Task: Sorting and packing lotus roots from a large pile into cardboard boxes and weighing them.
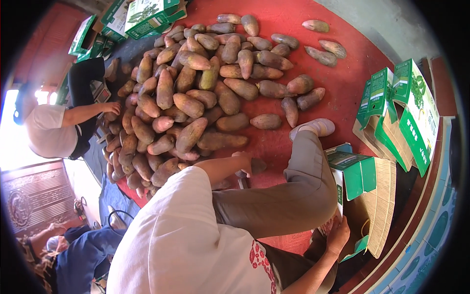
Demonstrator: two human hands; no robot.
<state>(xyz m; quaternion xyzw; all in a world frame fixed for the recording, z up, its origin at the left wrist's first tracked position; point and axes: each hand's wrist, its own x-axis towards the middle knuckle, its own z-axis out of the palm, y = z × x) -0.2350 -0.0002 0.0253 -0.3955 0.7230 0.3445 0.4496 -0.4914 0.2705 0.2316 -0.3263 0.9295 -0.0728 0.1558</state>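
Note:
My left hand [243,164] reaches past my bent knee and is closed around a dark brown tuber [257,166] at the near edge of a big heap. The tubers of this heap [188,105] are long, plump and reddish-brown, much like sweet potatoes. Low on the right, my right hand [338,236] has its fingers curled beside an opened green and white carton [356,174]. A mottled reddish surface shows by those fingers; what they grip is mostly hidden. The carton's brown flaps [377,208] stand spread out.
Another opened green carton [401,115] stands at the right by the wall. More cartons [149,19] lie at the far left. Loose tubers [323,51] are scattered on the red floor [352,93]. A co-worker [54,125] reaches into the heap from the left; another person [85,257] is at lower left.

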